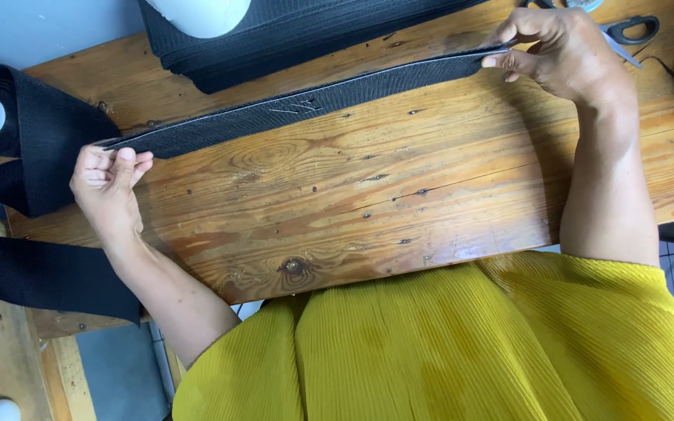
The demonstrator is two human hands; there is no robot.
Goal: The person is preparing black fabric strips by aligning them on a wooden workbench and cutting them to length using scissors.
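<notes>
While the black webbing strip (306,105) is stretched flat over the desk (368,187), one end is pinched by the left hand (109,181), the other by the right hand (559,51); scissors (626,31) lie just beyond the right hand.

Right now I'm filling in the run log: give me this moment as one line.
left hand: pinching black strap | right hand: pinching strap's other end | strap: stretched over wooden table | roll: left | scissors: far right
</notes>
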